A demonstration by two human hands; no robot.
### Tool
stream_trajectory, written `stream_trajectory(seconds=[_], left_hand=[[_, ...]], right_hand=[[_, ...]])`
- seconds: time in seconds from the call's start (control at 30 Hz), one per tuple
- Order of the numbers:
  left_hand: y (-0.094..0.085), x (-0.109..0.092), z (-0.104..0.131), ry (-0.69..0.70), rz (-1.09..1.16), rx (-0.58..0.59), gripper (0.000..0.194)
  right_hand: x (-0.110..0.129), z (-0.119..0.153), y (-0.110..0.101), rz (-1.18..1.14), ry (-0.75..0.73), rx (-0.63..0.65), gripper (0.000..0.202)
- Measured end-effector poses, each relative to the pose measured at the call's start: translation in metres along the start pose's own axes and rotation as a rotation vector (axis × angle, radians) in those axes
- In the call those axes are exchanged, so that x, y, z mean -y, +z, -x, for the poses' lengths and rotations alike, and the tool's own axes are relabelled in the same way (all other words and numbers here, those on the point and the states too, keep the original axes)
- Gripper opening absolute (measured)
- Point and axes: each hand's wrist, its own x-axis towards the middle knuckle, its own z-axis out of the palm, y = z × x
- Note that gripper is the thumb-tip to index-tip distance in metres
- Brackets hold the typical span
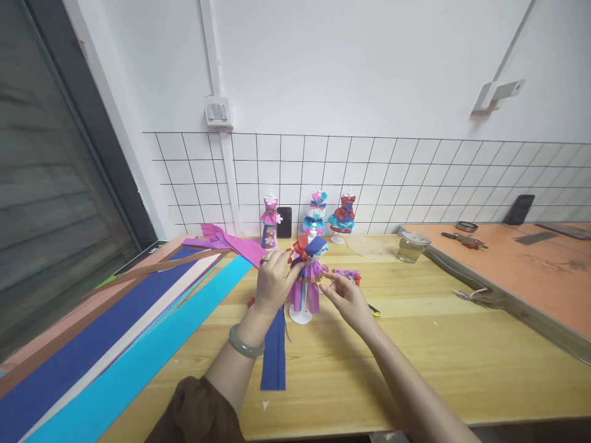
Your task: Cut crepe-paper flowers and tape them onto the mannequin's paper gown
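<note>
A small dress form (307, 295) in a purple skirt stands upright on a white round base, with red and blue pieces at its top. My left hand (274, 280) is closed on the form's left side, thumb against the waist. On the other side, my right hand (344, 295) has thumb and forefinger close together at the skirt's right edge; whether they pinch it is too small to tell. A dark blue strip (274, 363) lies on the table below the form.
Three dressed forms (270, 218) and a black phone (285, 221) stand by the wall. Long coloured strips (184, 320) cover the left side. A lidded cup (412, 247) stands at the back right, and scraps (348, 275) and a yellow-black tool (374, 311) lie beyond my right hand.
</note>
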Motion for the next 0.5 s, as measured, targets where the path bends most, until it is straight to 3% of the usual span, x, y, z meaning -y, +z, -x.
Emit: stream_trajectory(seconds=[0.13, 0.27, 0.37, 0.5], left_hand=[[0.001, -0.001, 0.002, -0.003, 0.003, -0.011, 0.026], [0.003, -0.001, 0.001, -0.043, 0.078, -0.035, 0.023], [0.004, -0.001, 0.000, -0.114, 0.198, -0.053, 0.021], [0.005, -0.003, -0.001, -0.196, 0.347, -0.063, 0.021]], right_hand=[[0.022, -0.003, -0.001, 0.018, -0.100, -0.151, 0.052], [0.059, -0.019, -0.009, 0.244, -0.347, -0.261, 0.058], [0.084, -0.037, -0.012, 0.333, -0.480, -0.206, 0.046], [0.101, -0.059, -0.007, 0.379, -0.506, -0.130, 0.028]])
